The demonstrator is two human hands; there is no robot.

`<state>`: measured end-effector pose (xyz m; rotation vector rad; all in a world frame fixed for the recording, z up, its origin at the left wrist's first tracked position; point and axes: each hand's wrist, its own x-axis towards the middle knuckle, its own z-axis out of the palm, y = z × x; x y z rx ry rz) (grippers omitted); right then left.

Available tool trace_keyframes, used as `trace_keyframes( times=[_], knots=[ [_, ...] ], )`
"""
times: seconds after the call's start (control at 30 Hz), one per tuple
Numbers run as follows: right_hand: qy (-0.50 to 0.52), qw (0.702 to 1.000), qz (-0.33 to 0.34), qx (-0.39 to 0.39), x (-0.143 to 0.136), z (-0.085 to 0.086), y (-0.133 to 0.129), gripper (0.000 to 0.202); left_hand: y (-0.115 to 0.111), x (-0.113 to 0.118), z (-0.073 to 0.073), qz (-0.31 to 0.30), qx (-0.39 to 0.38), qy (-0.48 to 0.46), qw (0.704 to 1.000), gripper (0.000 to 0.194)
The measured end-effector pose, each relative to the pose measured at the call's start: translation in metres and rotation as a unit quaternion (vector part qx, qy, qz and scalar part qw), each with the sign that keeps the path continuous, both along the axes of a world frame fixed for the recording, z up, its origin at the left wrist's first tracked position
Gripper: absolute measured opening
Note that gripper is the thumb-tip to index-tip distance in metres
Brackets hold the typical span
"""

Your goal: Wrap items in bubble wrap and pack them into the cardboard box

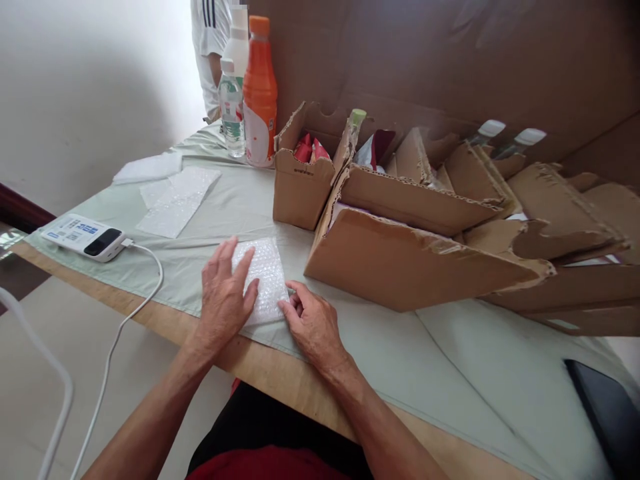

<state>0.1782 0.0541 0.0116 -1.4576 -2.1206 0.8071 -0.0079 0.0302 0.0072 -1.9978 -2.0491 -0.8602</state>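
Note:
A folded piece of bubble wrap [267, 280] lies flat on the cloth near the table's front edge. My left hand [225, 290] rests on its left part, fingers spread and stretched out. At its right edge is my right hand [313, 320], with thumb and forefinger pinching the edge and the other fingers curled in. Whether anything is wrapped inside I cannot tell. Farther back on the left lie loose bubble wrap sheets [187, 197] and a thicker white stack [149, 167].
A white power bank [83, 237] with a cable [159, 267] sits at the left. Cardboard boxes [420, 260] holding packets and bottles fill the right. An orange bottle [260, 93] and a clear bottle [231, 110] stand behind. A black phone-like slab [603, 407] lies front right. A person [207, 53] stands beyond.

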Motion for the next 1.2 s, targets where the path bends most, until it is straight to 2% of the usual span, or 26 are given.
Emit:
trace_keyframes(
  times=[0.1,0.17,0.23,0.4,0.57,0.67,0.77,0.9,0.97,1.07,1.13,1.2],
  knots=[
    [-0.016,1.0,0.01,0.013,0.0,0.001,-0.001,0.026,0.009,0.002,-0.003,-0.086,-0.091,0.04,0.991,0.044],
    [-0.029,0.999,0.015,0.015,0.001,0.003,-0.001,0.024,0.014,0.004,-0.009,-0.1,-0.154,0.05,0.982,0.048],
    [-0.06,0.998,0.008,0.016,0.002,0.008,-0.001,0.022,0.016,0.005,-0.013,-0.097,-0.181,0.05,0.977,0.05],
    [-0.156,0.988,-0.004,0.014,-0.006,0.019,-0.005,0.021,0.014,0.004,-0.015,-0.093,-0.166,0.031,0.981,0.049],
    [-0.098,0.995,-0.018,-0.012,-0.015,0.02,-0.01,0.009,0.008,0.003,-0.011,-0.089,-0.151,0.006,0.984,0.046],
    [-0.053,0.997,-0.024,-0.04,-0.006,0.022,-0.011,0.003,-0.005,0.003,-0.005,-0.075,-0.137,-0.013,0.988,0.047],
    [-0.008,0.996,-0.006,-0.091,0.027,0.03,-0.012,0.013,-0.025,0.003,0.006,-0.075,-0.094,-0.065,0.991,0.045],
    [0.038,0.982,0.036,-0.184,0.103,0.041,-0.012,0.021,-0.046,0.01,0.017,-0.118,-0.067,-0.146,0.98,0.036],
    [0.011,0.987,0.0,-0.159,0.144,0.044,-0.013,0.026,-0.049,0.018,0.02,-0.144,-0.095,-0.155,0.973,0.033],
    [-0.078,0.987,-0.122,-0.068,0.188,0.043,-0.021,0.031,-0.041,0.034,0.019,-0.171,-0.156,-0.14,0.963,0.032],
    [-0.105,0.978,-0.178,-0.042,0.201,0.039,-0.028,0.033,-0.029,0.047,0.017,-0.176,-0.191,-0.122,0.958,0.034],
    [-0.112,0.974,-0.192,-0.046,0.202,0.034,-0.035,0.035,-0.015,0.059,0.016,-0.17,-0.213,-0.106,0.956,0.038]
  ],
)
